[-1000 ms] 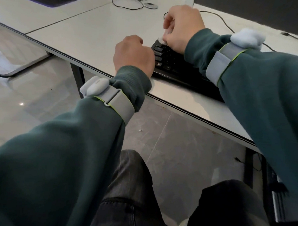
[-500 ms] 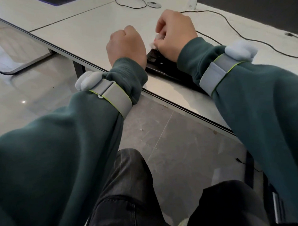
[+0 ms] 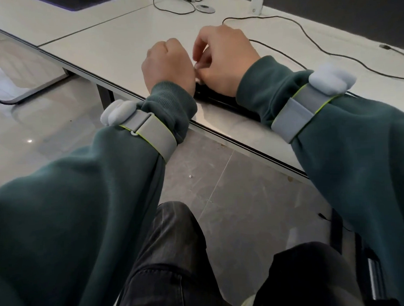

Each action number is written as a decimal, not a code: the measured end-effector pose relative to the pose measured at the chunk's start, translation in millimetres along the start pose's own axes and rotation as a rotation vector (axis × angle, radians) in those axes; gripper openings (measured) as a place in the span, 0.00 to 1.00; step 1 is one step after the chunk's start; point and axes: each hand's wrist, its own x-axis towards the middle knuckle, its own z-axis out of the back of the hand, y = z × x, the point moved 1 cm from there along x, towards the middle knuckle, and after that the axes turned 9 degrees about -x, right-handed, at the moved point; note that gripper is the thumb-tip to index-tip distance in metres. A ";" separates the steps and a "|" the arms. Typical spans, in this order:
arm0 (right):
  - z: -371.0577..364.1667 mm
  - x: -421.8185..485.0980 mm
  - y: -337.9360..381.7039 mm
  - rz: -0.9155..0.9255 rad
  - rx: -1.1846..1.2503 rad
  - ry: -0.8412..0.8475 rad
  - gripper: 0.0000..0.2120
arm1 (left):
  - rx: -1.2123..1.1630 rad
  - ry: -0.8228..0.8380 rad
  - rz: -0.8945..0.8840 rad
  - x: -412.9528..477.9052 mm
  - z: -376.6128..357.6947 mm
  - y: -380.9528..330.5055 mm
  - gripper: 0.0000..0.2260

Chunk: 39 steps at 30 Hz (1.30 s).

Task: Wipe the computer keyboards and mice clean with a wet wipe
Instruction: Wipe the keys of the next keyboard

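both hands meet over the black keyboard [image 3: 217, 99], which lies at the near edge of the bench [image 3: 124, 45], mostly hidden under the wrists. the right hand [image 3: 225, 60] pinches a pale sliver of wet wipe [image 3: 197, 67]. the left hand [image 3: 168, 64] is fisted beside it; i cannot tell what it holds. the keyboard wiping looks underway; no mouse shows, so the mice are likely left to do.

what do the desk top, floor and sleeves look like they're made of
Desk top: probably smooth laminate or coated board, off-white, semi-gloss with faint reflections.
Floor: polished stone or ceramic tile, going by the grey veining, grout line and glare spot.
Sleeves: soft knit, cotton-like fabric, matte, with ribbed cuffs.
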 end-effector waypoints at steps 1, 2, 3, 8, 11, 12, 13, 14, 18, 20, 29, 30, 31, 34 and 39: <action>1.8 -4.2 2.5 0.029 0.002 0.013 0.08 | 0.011 0.014 -0.005 -2.9 0.2 -2.5 0.17; 2.2 -7.1 3.4 0.048 0.003 0.019 0.08 | 0.025 0.020 -0.019 -5.8 1.2 -4.6 0.19; 4.0 -8.9 2.7 0.056 0.008 0.016 0.08 | 0.046 0.025 -0.043 -6.8 1.3 -6.5 0.21; 20.7 -11.9 -38.7 -0.163 -0.050 0.002 0.07 | 0.426 0.248 -0.170 -16.6 -4.1 -1.0 0.18; 34.1 -12.5 -71.9 -0.344 -0.113 -0.087 0.07 | 0.591 0.372 -0.278 -22.6 -11.8 3.1 0.19; 34.8 -10.1 -76.7 -0.373 -0.099 -0.108 0.07 | 0.636 0.402 -0.304 -22.4 -13.6 4.2 0.20; 34.2 -6.0 -78.6 -0.384 -0.069 -0.115 0.06 | 0.669 0.427 -0.324 -21.7 -15.2 5.2 0.20; 32.3 -1.0 -77.4 -0.377 -0.035 -0.111 0.05 | 0.688 0.442 -0.343 -20.9 -16.1 5.8 0.21; 16.0 16.3 -62.6 -0.252 -0.062 -0.016 0.09 | 0.724 0.437 -0.379 -17.1 -16.1 8.1 0.20; 9.8 21.7 -53.7 -0.189 -0.077 -0.010 0.11 | 0.734 0.417 -0.375 -15.3 -15.9 8.6 0.20; 6.5 22.5 -61.2 -0.158 -0.118 0.069 0.11 | 0.763 0.416 -0.369 -16.2 -18.9 8.1 0.20; 7.3 22.2 -61.6 -0.145 -0.121 0.081 0.10 | 0.763 0.413 -0.372 -16.3 -19.1 8.4 0.19; 8.3 21.4 -61.8 -0.136 -0.125 0.087 0.11 | 0.767 0.414 -0.375 -17.2 -19.1 8.7 0.19; 11.3 17.5 -61.7 -0.121 -0.153 0.108 0.10 | 0.777 0.418 -0.374 -19.6 -18.5 9.0 0.19; 20.1 4.8 -67.7 -0.160 -0.191 0.089 0.09 | 0.778 0.433 -0.374 -20.8 -19.5 7.0 0.20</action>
